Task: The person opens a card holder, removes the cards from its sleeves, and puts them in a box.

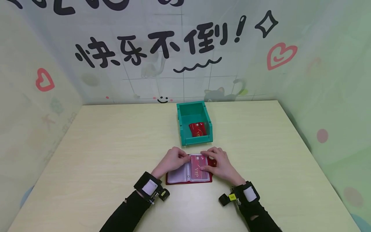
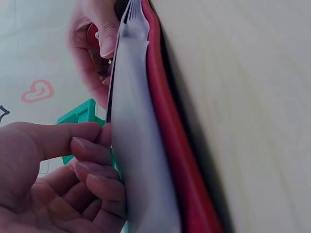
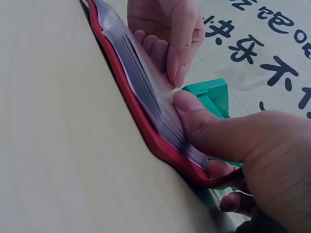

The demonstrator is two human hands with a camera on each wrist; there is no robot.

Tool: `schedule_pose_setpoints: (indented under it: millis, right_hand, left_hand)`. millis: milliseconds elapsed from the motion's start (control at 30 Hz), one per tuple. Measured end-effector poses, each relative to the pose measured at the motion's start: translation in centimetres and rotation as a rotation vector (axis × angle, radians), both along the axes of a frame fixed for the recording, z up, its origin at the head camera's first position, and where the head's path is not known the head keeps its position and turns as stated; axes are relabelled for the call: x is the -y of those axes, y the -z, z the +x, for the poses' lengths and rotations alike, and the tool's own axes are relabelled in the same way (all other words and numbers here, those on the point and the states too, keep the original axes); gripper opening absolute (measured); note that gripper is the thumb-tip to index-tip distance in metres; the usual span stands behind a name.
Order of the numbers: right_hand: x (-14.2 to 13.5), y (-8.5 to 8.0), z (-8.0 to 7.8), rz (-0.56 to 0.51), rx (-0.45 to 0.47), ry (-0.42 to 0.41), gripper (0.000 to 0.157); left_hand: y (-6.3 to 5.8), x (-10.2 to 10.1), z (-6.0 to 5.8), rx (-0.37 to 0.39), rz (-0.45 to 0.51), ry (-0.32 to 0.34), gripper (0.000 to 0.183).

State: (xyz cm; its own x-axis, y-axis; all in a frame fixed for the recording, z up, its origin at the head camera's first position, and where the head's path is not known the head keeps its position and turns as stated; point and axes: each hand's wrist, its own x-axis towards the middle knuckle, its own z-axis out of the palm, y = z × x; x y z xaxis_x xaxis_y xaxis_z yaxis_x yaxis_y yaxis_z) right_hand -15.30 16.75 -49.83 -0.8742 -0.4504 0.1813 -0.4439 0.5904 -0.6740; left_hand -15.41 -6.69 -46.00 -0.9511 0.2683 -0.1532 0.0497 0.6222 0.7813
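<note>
Left hand point(image 1: 174, 160), fingers curled, pinches the page point(image 2: 138, 131); right hand point(image 1: 221, 164) grips the album point(image 1: 188, 172), card point(image 1: 197, 173) between them apparently sleeved, spare cards point(image 1: 198, 129) beyond the fingers in the bin point(image 1: 197, 140) unsleeved.

table point(image 1: 95, 145): top is of pale wood colour.
back wall point(image 1: 307, 19): whitish, printed, it rises behind the far edge of the table.
black writing point(image 1: 165, 48): big chinese characters, above the far edge.
smiling face point(image 1: 162, 101): small, just above the far edge, left of its middle.
grey cat point(image 1: 218, 96): faint, just above the same edge, right of its middle.
red heart point(image 1: 281, 56): above the far right corner.
pink dot point(image 1: 322, 135): on the right wall point(image 1: 342, 87), beyond the right edge.
</note>
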Motion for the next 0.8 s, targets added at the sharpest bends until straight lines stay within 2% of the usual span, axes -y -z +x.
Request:
schedule_pose_setpoints:
  millis: [400, 633, 800]
  right_hand:
    - [-0.02, 0.03, 0.06, 0.003, -0.01, -0.007, 0.058]
    - [0.04, 0.07, 0.0, 0.009, -0.009, -0.006, 0.058]
    - [0.04, 0.11, -0.06, 0.01, -0.018, -0.006, 0.058]
  left_hand:
    - [-0.13, -0.11, 0.12, 0.037, 0.001, 0.029, 0.025]
    - [-0.16, -0.21, 0.06, 0.076, -0.017, 0.032, 0.025]
    - [-0.19, -0.34, 0.13, 0.07, -0.028, 0.022, 0.025]
